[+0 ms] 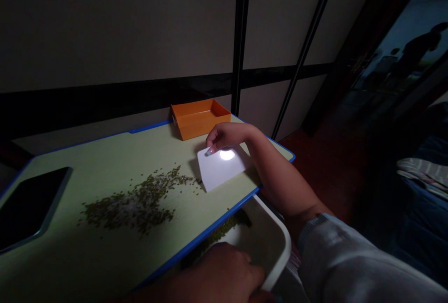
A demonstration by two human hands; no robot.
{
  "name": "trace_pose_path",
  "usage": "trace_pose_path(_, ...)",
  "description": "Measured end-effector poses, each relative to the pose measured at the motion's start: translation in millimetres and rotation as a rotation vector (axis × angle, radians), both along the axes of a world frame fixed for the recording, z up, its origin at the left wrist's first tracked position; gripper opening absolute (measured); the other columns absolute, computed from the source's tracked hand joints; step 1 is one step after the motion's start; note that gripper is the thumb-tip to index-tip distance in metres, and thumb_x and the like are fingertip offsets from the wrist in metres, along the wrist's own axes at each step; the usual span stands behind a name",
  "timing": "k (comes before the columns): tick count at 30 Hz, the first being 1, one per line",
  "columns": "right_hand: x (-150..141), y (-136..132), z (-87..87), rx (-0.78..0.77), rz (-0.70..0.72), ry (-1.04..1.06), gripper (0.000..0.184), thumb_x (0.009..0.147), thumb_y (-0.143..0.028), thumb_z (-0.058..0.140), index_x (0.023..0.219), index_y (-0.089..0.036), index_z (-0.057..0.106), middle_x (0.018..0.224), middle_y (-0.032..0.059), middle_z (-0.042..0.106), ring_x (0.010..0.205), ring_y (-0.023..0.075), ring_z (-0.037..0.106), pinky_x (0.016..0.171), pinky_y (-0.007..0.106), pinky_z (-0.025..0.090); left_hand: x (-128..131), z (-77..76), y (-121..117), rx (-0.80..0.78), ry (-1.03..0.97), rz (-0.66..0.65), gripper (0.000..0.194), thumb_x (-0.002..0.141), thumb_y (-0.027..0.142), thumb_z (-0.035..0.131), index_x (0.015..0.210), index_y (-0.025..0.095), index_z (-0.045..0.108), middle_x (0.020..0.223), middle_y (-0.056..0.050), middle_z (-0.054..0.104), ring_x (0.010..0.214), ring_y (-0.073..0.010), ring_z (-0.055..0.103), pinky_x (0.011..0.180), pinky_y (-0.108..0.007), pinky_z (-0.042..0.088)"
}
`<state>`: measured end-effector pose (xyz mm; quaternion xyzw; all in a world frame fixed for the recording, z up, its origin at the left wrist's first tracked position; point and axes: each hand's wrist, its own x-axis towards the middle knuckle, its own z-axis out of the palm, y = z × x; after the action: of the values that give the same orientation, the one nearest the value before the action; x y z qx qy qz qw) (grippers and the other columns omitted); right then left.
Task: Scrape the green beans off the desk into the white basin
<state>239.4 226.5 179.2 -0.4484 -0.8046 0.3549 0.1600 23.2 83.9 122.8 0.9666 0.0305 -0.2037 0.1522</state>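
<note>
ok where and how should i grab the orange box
Probably by the near side wall of the orange box, coming down from above, thumb outside and fingers inside. Its top is open, so that rim looks easy to pinch, while the panels close behind it crowd the far side.

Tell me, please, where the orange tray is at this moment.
In the head view, the orange tray sits on the table, at its far edge toward the right end, just beyond the right hand and its white card.
</note>
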Motion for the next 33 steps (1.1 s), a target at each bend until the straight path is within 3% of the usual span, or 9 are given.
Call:
trace_pose_path(5,-2,-3,4.0,0.039,-0.04,-0.008,0.016,0.079,-0.028,0.065,0.074,-0.013,0.062,0.063,-0.0047,0.051,0.059,0.0063,0.042,0.059,0.021,0.032,3,-1.6,-1,-0.003,0.03,-0.026,0.037,0.097,0.043,0.045,0.092,0.016,0.069,0.09,-0.007,0.072,0.08,-0.0234,0.069,0.059,-0.031,0.04)
trace_pose_path(11,4,-5,8.0,0.136,-0.222,0.06,0.02,0.084,-0.03,0.06,0.071,-0.014,0.057,0.061,-0.0047,0.045,0.057,0.0064,0.039,0.057,0.023,0.029,7,-15.7,3,0.018,0.02,-0.075,0.034,0.094,0.041,0.05,0.09,0.015,0.07,0.087,-0.01,0.072,0.074,-0.0257,0.07,0.048,-0.032,0.031)
trace_pose_path(19,8,-4,7.3,0.067,-0.175,-0.09,0.021,0.076,-0.034,0.068,0.075,-0.013,0.065,0.063,-0.0035,0.052,0.06,0.0075,0.043,0.059,0.024,0.032,6,-16.4,3,0.021,0.058,-0.086,0.033,0.095,0.038,0.047,0.093,0.014,0.069,0.092,-0.012,0.072,0.079,-0.0292,0.07,0.057,-0.034,0.046)
trace_pose_path(27,7,-4,7.5,0.053,-0.145,-0.111,0.02,0.076,-0.033,0.068,0.073,-0.014,0.064,0.062,-0.0042,0.051,0.058,0.0072,0.041,0.058,0.024,0.032,10,-11.5,5,-0.021,0.105,-0.084,0.042,0.097,0.044,0.042,0.1,0.012,0.07,0.095,-0.015,0.071,0.082,-0.0316,0.07,0.062,-0.038,0.051)
trace_pose_path(30,6,-3,6.7,0.056,-0.148,-0.129,0.018,0.076,-0.031,0.068,0.073,-0.014,0.064,0.062,-0.0047,0.052,0.058,0.007,0.042,0.059,0.024,0.032,10,-13.1,3,0.007,0.108,-0.086,0.037,0.095,0.04,0.046,0.1,0.012,0.07,0.094,-0.014,0.071,0.083,-0.0325,0.07,0.058,-0.036,0.049)
trace_pose_path(33,5,-3,6.3,0.075,-0.187,-0.168,0.017,0.076,-0.03,0.068,0.074,-0.013,0.065,0.061,-0.0046,0.052,0.057,0.007,0.042,0.06,0.024,0.033,10,-14.4,3,0.04,0.076,-0.113,0.033,0.095,0.037,0.049,0.096,0.013,0.07,0.092,-0.013,0.072,0.079,-0.0302,0.071,0.049,-0.033,0.038)
